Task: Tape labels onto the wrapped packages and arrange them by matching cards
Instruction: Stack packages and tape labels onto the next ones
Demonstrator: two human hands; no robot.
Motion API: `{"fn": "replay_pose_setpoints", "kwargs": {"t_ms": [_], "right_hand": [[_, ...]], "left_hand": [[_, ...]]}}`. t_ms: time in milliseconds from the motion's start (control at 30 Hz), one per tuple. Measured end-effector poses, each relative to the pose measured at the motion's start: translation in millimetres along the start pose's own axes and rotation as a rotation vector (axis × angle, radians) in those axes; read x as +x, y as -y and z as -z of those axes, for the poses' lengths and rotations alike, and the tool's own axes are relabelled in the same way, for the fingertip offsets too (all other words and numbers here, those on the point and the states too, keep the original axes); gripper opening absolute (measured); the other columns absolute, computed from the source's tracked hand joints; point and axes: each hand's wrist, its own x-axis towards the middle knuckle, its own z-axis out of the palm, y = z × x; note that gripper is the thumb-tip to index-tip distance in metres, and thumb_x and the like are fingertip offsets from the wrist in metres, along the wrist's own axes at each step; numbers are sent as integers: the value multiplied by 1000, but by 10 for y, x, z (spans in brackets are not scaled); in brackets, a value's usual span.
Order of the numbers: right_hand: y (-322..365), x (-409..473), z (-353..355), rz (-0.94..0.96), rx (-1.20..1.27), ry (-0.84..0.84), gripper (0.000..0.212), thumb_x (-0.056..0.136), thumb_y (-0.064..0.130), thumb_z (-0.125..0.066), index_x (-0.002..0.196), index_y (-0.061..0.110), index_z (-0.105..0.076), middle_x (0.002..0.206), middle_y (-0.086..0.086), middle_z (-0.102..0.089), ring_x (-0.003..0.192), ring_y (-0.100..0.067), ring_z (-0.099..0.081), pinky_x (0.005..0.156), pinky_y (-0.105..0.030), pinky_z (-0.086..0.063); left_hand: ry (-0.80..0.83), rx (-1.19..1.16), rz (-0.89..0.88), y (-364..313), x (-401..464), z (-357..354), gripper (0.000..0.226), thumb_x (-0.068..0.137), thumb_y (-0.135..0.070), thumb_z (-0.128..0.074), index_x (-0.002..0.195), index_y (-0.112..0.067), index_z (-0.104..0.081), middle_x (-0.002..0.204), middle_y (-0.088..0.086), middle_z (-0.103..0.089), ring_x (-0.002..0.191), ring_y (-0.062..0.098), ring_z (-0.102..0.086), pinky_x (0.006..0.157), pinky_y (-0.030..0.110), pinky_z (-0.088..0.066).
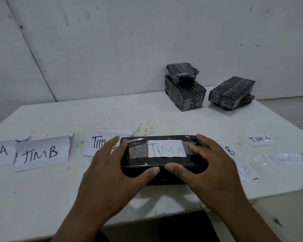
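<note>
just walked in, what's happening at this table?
A person is labelling black wrapped packages. Both hands, left hand and right hand, hold one package near the table's front edge; its "TIM A" label is already taped on top. Cards reading "TIM B" and partly visible "A" lie to the left. Four unlabelled packages sit in two stacks at the back. Loose labels lie on the right.

Glossy plastic-wrapped package (pixel 164 165), matt paper label (pixel 166 148)
</note>
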Motion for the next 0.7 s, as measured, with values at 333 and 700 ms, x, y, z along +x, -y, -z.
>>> {"fn": "replay_pose_setpoints", "kwargs": {"t_ms": [333, 700], "right_hand": [[-155, 8, -31, -79, 360, -7, 104, 68, 96, -44, 155, 40, -35, 156, 23, -43, 142, 4, -41, 120, -37, -37], [-222, 190, -175, 151, -140, 432, 91, 76, 60, -76, 153, 49, -30, 135, 38, -37, 121, 14, -41, 101, -11, -35]], "left_hand": [[80, -189, -216, 342, 319, 35, 124, 40, -77, -87, 150, -45, -38, 137, -30, -47, 121, -7, -46, 104, 23, -44], [-301, -252, -115, 784, 150, 562, 107, 37, -48, -95, 136, -42, -56, 118, -36, -56, 110, 12, -64, 90, 30, -52]]}}
